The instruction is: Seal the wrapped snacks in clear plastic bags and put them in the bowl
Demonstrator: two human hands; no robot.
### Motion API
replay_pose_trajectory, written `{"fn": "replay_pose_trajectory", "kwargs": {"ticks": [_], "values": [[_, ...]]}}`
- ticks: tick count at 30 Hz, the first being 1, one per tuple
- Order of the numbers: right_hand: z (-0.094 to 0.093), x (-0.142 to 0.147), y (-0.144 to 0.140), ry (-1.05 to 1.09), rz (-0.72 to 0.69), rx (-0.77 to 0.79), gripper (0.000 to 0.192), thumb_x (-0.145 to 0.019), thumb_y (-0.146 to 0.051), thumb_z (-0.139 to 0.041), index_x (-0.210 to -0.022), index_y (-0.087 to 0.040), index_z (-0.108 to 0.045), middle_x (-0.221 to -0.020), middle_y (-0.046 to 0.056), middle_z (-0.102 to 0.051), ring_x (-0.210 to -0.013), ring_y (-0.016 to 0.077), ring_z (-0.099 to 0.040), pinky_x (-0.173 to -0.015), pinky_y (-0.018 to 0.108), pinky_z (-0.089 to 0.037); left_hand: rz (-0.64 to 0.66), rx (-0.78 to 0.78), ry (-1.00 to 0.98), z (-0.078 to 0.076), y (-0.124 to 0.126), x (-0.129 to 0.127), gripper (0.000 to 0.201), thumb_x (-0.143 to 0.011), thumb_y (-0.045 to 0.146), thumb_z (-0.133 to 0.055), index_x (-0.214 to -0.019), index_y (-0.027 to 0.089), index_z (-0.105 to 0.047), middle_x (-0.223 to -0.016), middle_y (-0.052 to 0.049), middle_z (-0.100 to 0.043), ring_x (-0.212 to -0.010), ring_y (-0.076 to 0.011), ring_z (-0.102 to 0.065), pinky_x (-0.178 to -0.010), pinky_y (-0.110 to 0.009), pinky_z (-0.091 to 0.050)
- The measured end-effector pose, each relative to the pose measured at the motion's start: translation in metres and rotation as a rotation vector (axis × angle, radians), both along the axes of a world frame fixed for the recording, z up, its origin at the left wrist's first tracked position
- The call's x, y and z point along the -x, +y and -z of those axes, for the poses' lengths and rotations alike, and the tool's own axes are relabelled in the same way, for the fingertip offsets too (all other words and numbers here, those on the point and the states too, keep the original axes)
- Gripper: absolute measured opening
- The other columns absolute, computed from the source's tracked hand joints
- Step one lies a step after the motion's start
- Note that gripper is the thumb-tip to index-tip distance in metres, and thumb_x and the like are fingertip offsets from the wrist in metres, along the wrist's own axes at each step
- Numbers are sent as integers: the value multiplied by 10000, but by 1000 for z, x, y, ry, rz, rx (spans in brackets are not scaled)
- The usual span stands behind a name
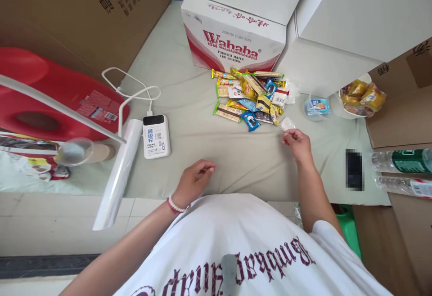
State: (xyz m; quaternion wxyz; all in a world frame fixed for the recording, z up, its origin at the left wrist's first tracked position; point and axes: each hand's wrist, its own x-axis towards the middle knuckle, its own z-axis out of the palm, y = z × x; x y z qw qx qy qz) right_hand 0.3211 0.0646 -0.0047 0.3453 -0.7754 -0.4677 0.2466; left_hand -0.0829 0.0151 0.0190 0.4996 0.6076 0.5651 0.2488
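Note:
My right hand (299,144) is closed in a pinch on the edge of a small clear plastic packet (287,123), at the right side of a snack pile. That pile of wrapped snacks (249,87) holds biscuit packs, blue-wrapped cookies (250,120) and yellow packets, heaped on a pale green cloth. Nearer to my body, my left hand (195,179) hovers low over the cloth with fingers loosely curled, thumb apart, and nothing in it. Right of the pile stand a small clear cup (308,108) with a blue packet inside and a white tub (338,105) of wrapped cakes.
Behind the pile is a Wahaha water carton (232,39). At left lie a white power bank (157,138) with its cable, a roll of clear film (118,174) and a red jug (50,93). Two plastic bottles (413,161) lie at right beside a blurred dark object (353,170).

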Motion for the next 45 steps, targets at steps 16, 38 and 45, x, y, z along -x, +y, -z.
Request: {"fn": "replay_pose_trajectory", "kwargs": {"ticks": [16,38,45], "values": [[-27,95,-31,499,-105,42,434,-763,-635,-723,-852,-215,-656,-695,-5,-592,-564,129,-484,-536,281,-430,51,-48,-306,3,29,-77,299,-866,473,-687,-997,204,-693,-999,-59,-718,-929,-190,-675,-751,-280,-529],[-39,105,-35,420,-395,63,471,-836,-642,-702,-1098,-251,-678,-1114,59,-674,-1014,210,-597,-834,315,-499,25,108,-577,7,52,-43,475,-881,650,-672,-834,182,-603,-706,29,-512,-664,-117,-454,-658,-263,-424],[-38,151,-36,611,-450,232,342,-836,-562,-714,-862,-222,-690,-712,-11,-625,-598,135,-500,-560,254,-391,-143,-60,-414,15,45,-63,732,-873,707,-636,-1366,171,-557,-1228,-138,-632,-1039,-224,-627,-885,-360,-523]]}}
